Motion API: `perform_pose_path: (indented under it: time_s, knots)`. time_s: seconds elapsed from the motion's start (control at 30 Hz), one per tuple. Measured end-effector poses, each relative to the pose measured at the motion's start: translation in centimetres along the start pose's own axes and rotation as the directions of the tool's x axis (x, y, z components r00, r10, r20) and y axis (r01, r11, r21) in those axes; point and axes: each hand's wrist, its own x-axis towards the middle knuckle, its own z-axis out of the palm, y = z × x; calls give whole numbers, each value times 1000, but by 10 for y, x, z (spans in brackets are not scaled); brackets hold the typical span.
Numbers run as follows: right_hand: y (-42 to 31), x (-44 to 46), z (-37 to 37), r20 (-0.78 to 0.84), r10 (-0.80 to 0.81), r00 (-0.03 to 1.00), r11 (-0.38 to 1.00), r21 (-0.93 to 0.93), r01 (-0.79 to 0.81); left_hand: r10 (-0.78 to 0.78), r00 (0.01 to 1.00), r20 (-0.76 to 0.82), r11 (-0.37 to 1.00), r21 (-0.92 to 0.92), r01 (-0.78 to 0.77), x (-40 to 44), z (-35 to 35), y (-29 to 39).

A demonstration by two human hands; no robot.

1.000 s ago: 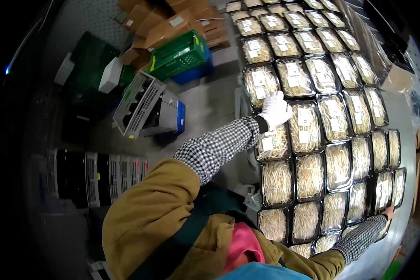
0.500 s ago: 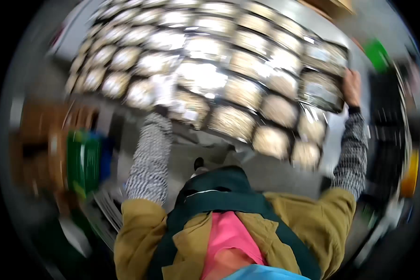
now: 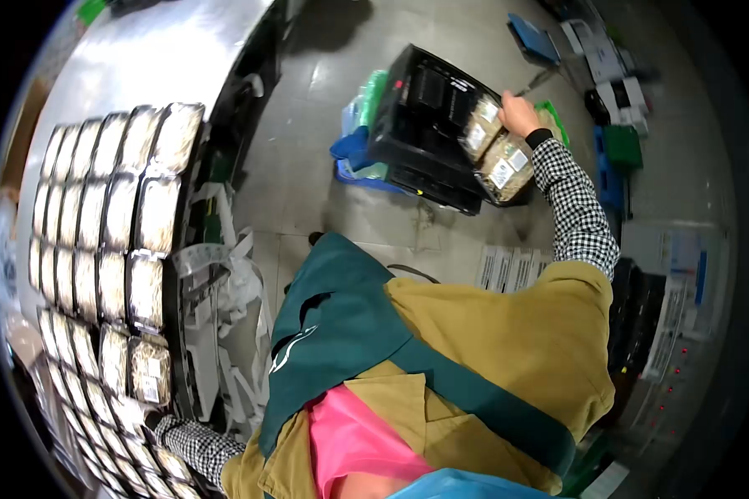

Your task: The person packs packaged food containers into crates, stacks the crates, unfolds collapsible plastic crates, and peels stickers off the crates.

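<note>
My right hand (image 3: 520, 115) is closed on the edge of film-wrapped food trays (image 3: 505, 170), two of which show beneath it. They are black trays with pale, stringy contents and white labels, tilted at the right end of a black crate (image 3: 429, 91). Whether they touch the crate floor, I cannot tell. Far to the left, my left hand (image 3: 131, 412) lies among rows of similar trays, beside a labelled tray (image 3: 151, 372). It is washed out by glare, and its fingers do not show clearly.
A shiny metal table (image 3: 162, 50) carries the rows of trays along the left. Torn white strips (image 3: 225, 333) hang at its near side. Blue and green bags (image 3: 362, 133) lie beside the crate on the grey floor. A green box (image 3: 622, 147) stands at the right.
My body has turned right, away from the table. My right hand has carried labelled trays from the table's edge to the black crate. My left hand stays over the rows of trays.
</note>
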Motion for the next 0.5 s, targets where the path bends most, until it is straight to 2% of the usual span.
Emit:
perform_pose_path:
  time_s: [0.03, 0.07, 0.1, 0.17, 0.2, 0.23, 0.27, 0.3, 0.37, 0.4, 0.43, 0.5]
  knots:
    - [23, -6, 6, -33, 82, 996, 995, -53, -84, -232, 955, 185, 969, -42, 243, 5, -30, 9]
    - [31, -22, -6, 61, 239, 969, 963, -140, -228, -202, 964, 171, 979, 10, 203, 8, -47, 27]
    - [49, -34, 5, 6, 283, 959, 947, -162, -278, -179, 972, 149, 983, 69, 171, 10, -70, 45]
    - [75, -50, 19, 48, 213, 976, 958, -208, -199, -148, 982, 120, 971, 208, 121, 9, -112, 70]
    - [42, 28, 33, 79, 79, 994, 984, -166, -66, -167, 979, 116, 944, 305, 125, 4, -116, 83]
    - [47, 33, 31, 107, 8, 994, 993, -117, 5, -186, 976, 112, 908, 399, 127, 0, -121, 100]
    - [45, 41, 22, -7, -76, 997, 997, 4, 76, -164, 984, 73, 899, 421, 119, -3, -132, 115]
    - [48, 49, 13, -123, -141, 982, 980, 126, 156, -125, 992, 21, 917, 384, 107, -13, -149, 135]
    - [30, 56, -11, -282, -158, 946, 948, 225, 226, -44, 993, -113, 979, 193, 65, -38, -175, 160]
    - [27, 61, -10, -378, -215, 901, 920, 232, 317, 2, 982, -187, 997, 71, 11, -55, -193, 174]
    - [13, 78, -19, -503, -471, 724, 822, 47, 567, 39, 968, -247, 998, -34, -49, -70, -207, 185]
    - [5, 84, 20, -486, -543, 685, 769, 39, 638, 88, 935, -343, 957, -232, -175, -107, -235, 212]
